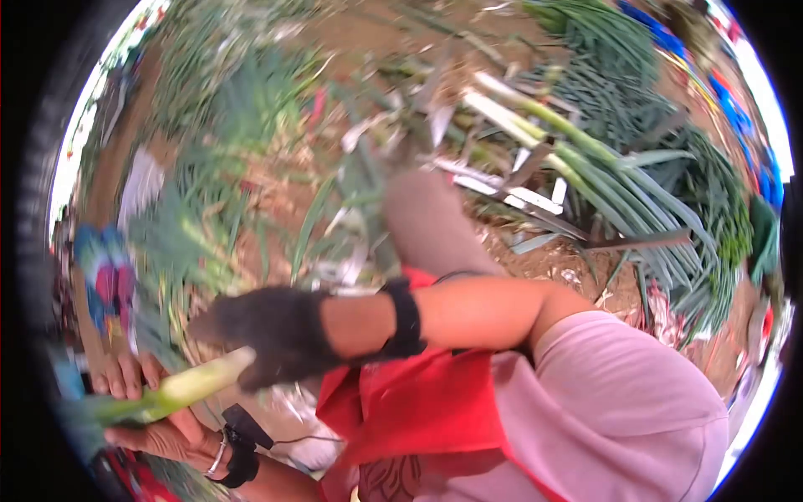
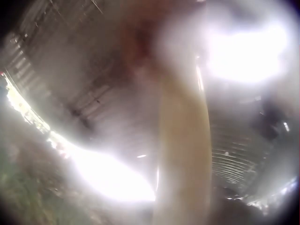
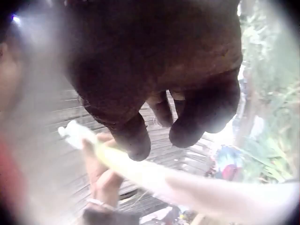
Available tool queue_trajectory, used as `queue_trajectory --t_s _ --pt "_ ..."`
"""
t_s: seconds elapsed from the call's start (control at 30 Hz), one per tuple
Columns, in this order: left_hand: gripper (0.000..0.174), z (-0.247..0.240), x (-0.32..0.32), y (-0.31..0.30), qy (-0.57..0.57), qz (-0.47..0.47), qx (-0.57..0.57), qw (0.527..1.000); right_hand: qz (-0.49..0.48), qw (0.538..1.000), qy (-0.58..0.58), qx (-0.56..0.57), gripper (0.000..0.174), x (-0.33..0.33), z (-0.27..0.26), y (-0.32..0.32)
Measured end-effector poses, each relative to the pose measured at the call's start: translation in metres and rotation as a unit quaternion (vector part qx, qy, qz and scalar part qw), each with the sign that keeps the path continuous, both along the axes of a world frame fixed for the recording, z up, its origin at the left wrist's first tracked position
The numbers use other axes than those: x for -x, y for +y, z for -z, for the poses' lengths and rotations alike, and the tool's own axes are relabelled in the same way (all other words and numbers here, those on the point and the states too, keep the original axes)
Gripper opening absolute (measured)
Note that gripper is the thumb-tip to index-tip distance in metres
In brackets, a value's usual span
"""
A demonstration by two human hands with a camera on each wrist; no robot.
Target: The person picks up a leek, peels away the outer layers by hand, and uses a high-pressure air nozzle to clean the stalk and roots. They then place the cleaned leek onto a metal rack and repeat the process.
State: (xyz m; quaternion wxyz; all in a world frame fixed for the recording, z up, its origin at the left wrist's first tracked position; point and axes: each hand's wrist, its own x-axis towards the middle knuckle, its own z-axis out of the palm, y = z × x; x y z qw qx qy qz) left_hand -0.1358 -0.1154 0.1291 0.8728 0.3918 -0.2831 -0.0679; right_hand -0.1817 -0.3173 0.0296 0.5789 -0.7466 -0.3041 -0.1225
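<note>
At the lower left of the head view, my bare left hand [image 1: 176, 427] grips a leek [image 1: 201, 383], fingers on one side of the stalk and thumb on the other. Its pale end points toward my right hand [image 1: 268, 335], which wears a dark glove and is blurred. In the right wrist view the gloved right hand [image 3: 164, 70] has loosely bent fingers with nothing between them, and the leek [image 3: 154, 176] passes below the fingertips. A pale stretch of the leek [image 2: 185, 150] runs up the middle of the hazy left wrist view.
A bundle of leeks [image 1: 577, 159] lies at the upper right, beside a large heap of green leaves [image 1: 703, 192]. More leeks [image 1: 259, 100] and loose trimmings cover the ground at the left. Pale strips [image 1: 510, 197] and a dark flat strip [image 1: 640, 241] lie near the bundle.
</note>
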Motion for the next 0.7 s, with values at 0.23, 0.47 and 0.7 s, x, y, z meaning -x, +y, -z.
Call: queue_trajectory --t_s 0.23,0.47,0.7 --pt "0.075 -0.037 -0.006 -0.22 -0.246 0.024 -0.347 0.905 0.31 0.942 -0.055 -0.12 0.04 0.044 -0.057 -0.136" --pt "0.055 -0.003 -0.015 -0.213 -0.335 -0.053 -0.475 0.812 0.397 0.801 0.019 -0.449 0.019 0.134 0.037 -0.339" --pt "0.054 0.065 -0.061 -0.142 -0.127 -0.077 -0.587 0.796 0.405 0.626 0.003 -0.666 0.03 0.17 0.182 -0.443"
